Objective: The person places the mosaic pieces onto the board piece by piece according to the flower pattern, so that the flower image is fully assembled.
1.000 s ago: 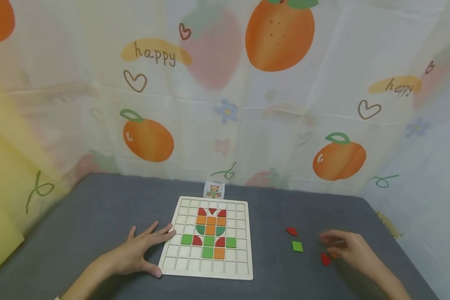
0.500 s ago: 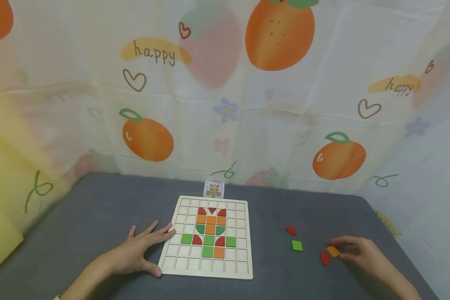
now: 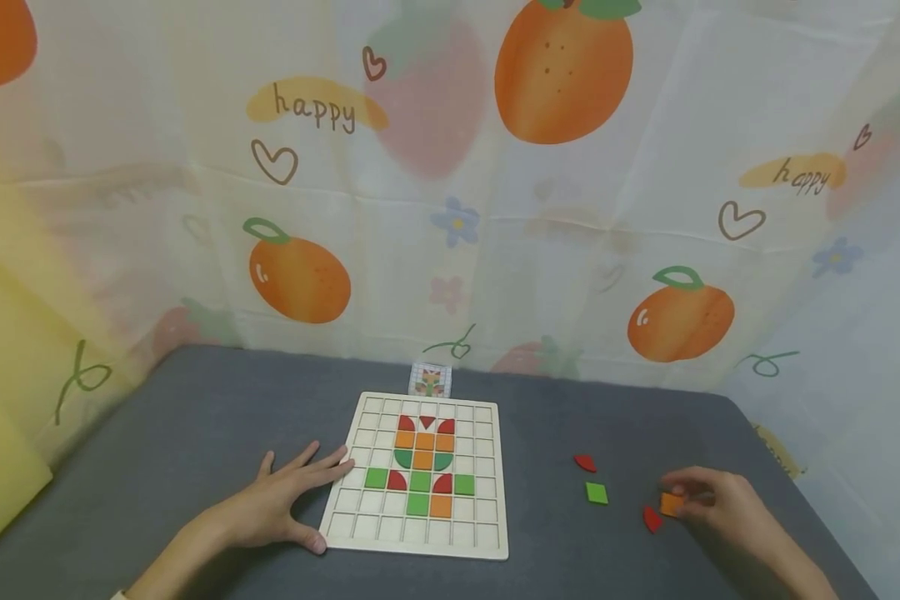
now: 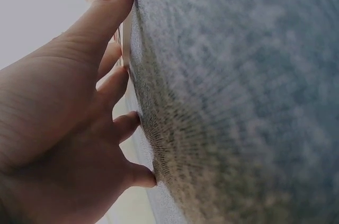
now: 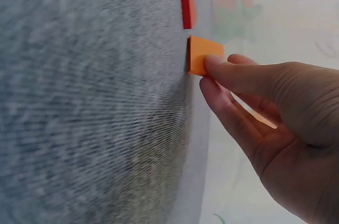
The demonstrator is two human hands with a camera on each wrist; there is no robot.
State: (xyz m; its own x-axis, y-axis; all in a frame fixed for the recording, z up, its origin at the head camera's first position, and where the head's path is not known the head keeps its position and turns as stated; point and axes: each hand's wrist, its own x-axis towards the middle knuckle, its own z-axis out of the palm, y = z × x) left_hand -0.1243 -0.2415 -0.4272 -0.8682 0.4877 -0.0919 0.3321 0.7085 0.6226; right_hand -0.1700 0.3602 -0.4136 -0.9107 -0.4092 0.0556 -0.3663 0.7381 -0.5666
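Note:
My left hand (image 3: 270,502) lies spread at the left edge of a pale gridded board (image 3: 465,533), its thumb at the near left corner and fingertips on the rim. Red, orange and green pieces form a tulip-like pattern on the board. At the right, my right hand (image 3: 727,504) pinches an orange square tile (image 3: 671,504) low over the cloth. In the right wrist view, the thumb lies on the face of this orange tile (image 5: 200,54), and the other fingers are partly hidden. A red quarter-circle piece (image 3: 652,519) lies just left of it.
A green square tile (image 3: 597,493) and another red quarter-circle piece (image 3: 585,462) lie between the board and my right hand. Behind the board is a small pattern card (image 3: 431,380). A fruit-printed curtain (image 3: 555,275) hangs along the back of the grey-covered table (image 3: 217,400).
My right hand has come down to the orange tile and taken it between thumb and fingers, and the tile has turned slightly. The left hand stays at the board's edge.

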